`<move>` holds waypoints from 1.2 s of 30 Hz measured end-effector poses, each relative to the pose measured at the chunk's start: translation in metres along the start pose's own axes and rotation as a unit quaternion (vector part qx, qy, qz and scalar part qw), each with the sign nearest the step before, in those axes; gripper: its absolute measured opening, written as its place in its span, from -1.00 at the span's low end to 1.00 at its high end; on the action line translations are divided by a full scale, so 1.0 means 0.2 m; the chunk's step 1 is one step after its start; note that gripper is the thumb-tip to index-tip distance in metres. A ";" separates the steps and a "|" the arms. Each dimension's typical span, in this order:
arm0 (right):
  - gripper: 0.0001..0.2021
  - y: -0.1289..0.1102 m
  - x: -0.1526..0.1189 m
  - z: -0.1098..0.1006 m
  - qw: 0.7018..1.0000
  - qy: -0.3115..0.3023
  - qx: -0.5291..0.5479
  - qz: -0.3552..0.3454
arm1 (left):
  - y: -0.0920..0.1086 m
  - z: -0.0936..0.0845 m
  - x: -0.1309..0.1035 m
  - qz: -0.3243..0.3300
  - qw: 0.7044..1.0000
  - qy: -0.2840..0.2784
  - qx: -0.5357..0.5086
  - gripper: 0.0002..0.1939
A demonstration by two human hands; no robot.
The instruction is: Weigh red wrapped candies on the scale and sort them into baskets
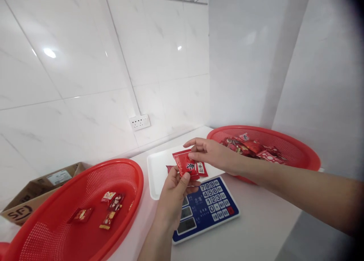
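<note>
My left hand (174, 192) is closed on a red snack packet (183, 163) with dark and white printing, its thumb on the lower front. The packet is held up over the white weighing tray (153, 177) of a digital scale. My right hand (206, 151) reaches over from the right with index finger and thumb apart. Its thumb lies at the packet's upper right edge; whether it presses there I cannot tell. Behind the held packet, another red packet (201, 169) shows partly at the tray. The scale's blue keypad panel (210, 204) faces me, partly covered by my left hand.
On the left, a red plastic basket (136, 173) holds several small wrapped snacks (111, 211). A fuller red basket (301, 151) with many packets (253, 147) stands at the back right. Behind the left basket is a cardboard box (36, 189). A wall socket (140, 122) sits above the table.
</note>
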State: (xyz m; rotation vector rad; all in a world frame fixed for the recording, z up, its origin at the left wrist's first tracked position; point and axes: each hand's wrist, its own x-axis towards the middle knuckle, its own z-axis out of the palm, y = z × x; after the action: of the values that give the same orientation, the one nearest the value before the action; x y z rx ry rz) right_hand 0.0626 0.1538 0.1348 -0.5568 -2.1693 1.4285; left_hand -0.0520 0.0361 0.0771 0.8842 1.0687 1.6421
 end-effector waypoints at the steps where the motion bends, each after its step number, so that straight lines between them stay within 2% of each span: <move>1: -0.68 0.01 -0.01 0.01 1.000 -0.015 -0.002 0.007 | 0.00 0.00 0.00 0.011 1.000 0.010 -0.001 -0.68; 4: -0.74 0.05 -0.03 0.03 0.997 -0.062 -0.053 0.013 | 0.02 0.00 0.00 0.016 0.999 0.029 0.018 -0.65; 8: -0.76 0.08 -0.06 0.04 0.991 -0.051 -0.123 -0.025 | 0.04 0.01 0.00 0.036 0.994 0.037 0.100 -0.61; 13: -0.70 0.03 -0.10 0.04 0.967 -0.062 -0.247 -0.029 | 0.01 -0.03 0.02 0.081 0.987 0.069 0.119 -0.70; 17: -0.71 0.01 -0.11 0.06 0.965 -0.061 -0.255 -0.021 | -0.01 -0.05 0.04 0.100 0.983 0.100 0.114 -0.76; 21: -0.77 0.08 -0.07 0.06 0.974 -0.073 -0.216 0.005 | 0.00 -0.06 0.04 0.117 0.975 0.114 0.150 -0.79; 23: -0.77 0.13 -0.04 0.04 0.980 -0.068 -0.186 0.026 | 0.02 -0.07 0.04 0.133 0.964 0.157 0.167 -0.74; 26: -0.72 0.18 0.00 -0.01 0.987 -0.067 -0.127 0.072 | 0.05 -0.09 0.05 0.180 0.944 0.227 0.156 -0.52; 28: -0.71 0.19 0.01 -0.05 0.985 -0.070 -0.121 0.098 | 0.08 -0.11 0.04 0.209 0.936 0.254 0.126 -0.49; 32: -0.63 0.22 -0.03 -0.14 0.964 -0.013 -0.235 0.123 | 0.16 -0.14 0.01 0.262 0.919 0.286 0.070 -0.53; 36: -0.63 0.26 -0.11 -0.27 0.931 0.070 -0.345 0.099 | 0.21 -0.16 -0.03 0.283 0.912 0.295 0.044 -0.58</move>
State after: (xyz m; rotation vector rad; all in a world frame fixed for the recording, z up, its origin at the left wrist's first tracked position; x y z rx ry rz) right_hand 0.1153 0.2004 0.1011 -1.1074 -2.5205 0.6359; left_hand -0.0922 0.0154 0.1046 0.8169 1.3801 2.4680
